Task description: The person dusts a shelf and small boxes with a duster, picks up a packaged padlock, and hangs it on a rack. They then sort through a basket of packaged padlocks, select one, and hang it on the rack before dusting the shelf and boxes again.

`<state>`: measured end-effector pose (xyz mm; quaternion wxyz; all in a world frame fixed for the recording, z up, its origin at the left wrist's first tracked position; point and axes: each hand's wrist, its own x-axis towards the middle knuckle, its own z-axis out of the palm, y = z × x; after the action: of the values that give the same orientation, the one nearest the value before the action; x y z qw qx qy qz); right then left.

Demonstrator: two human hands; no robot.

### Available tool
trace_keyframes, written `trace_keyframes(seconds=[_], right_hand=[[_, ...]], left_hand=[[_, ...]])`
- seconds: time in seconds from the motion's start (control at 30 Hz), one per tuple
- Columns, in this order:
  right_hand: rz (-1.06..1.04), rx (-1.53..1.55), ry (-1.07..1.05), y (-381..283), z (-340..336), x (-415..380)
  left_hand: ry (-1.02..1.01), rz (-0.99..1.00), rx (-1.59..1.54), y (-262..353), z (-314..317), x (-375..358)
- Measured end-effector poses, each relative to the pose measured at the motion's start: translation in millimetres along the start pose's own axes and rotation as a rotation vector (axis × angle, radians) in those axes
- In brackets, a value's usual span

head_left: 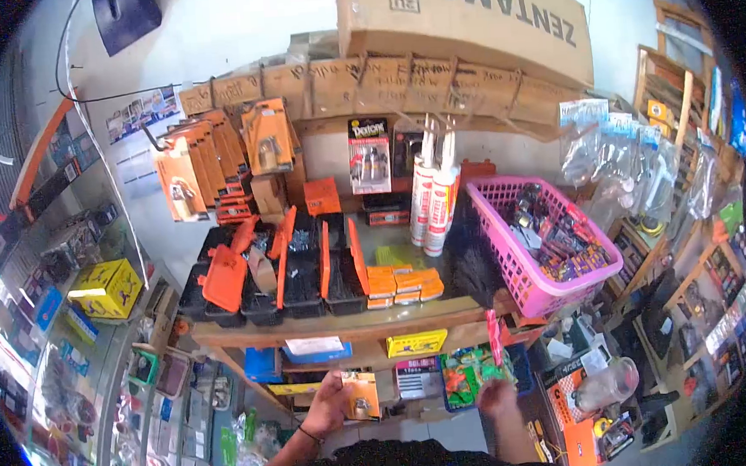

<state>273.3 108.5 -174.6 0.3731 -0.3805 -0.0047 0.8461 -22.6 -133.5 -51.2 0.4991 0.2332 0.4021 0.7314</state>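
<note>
My left hand (325,408), a dark band at its wrist, is closed on the edge of an orange blister card (362,396) with a small metal piece on its front. The card is held below the front edge of the wooden shelf (323,328). To the right, my blurred right hand (496,396) is over the near side of a blue bin (523,383) of green packets (467,377); its fingers do not show clearly. Just above that hand, a narrow pink-red strip (495,338) stands upright in front of the shelf.
Black organiser boxes (303,276) with orange lids, small orange boxes (402,284), sealant tubes (435,199) and a pink basket (512,271) of packets line the shelf. Similar orange cards (266,137) hang behind. A glass cabinet (84,404) stands left; a jar (608,383) is right.
</note>
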Motion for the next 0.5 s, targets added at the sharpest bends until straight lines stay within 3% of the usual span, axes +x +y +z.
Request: trace_keyframes(seconds=[0.03,0.07,0.1,0.13,0.17,0.23,0.3,0.37,0.43,0.47,0.5], right_hand=[[-0.006,-0.031,0.031,31,3,-20],[0.121,-0.416,-0.066,53,-20,-10],[0.162,-0.511,-0.304,77,-20,-25],[0.278,-0.693,-0.142,96,-17,-20],[0.151,-0.885,-0.085,117,14,-45],[-0.109,-1.362,-0.272,134,79,-85],[-0.623,-1.688,-0.491,139,144,-128],[-1.026,-1.751,-0.813,136,193,-143],[-1.341,-1.794,-0.910,136,242,-170],[-1.354,-1.794,-0.931,137,262,-180],[-1.599,-1.725,-1.007,138,279,-190]], left_hand=[[-0.002,0.228,0.197,-13,-12,9],[-0.036,0.069,0.117,-20,-30,18],[-0.062,0.092,0.091,-20,-32,22],[-0.088,0.114,0.063,-20,-30,25],[-0.102,0.120,0.054,-14,-24,25],[-0.187,0.272,0.136,10,-8,21],[-0.216,0.330,0.231,30,-7,21],[-0.274,0.438,0.425,62,2,15],[-0.274,0.502,0.423,91,10,11],[-0.286,0.553,0.426,107,14,10],[-0.288,0.606,0.450,124,20,7]])
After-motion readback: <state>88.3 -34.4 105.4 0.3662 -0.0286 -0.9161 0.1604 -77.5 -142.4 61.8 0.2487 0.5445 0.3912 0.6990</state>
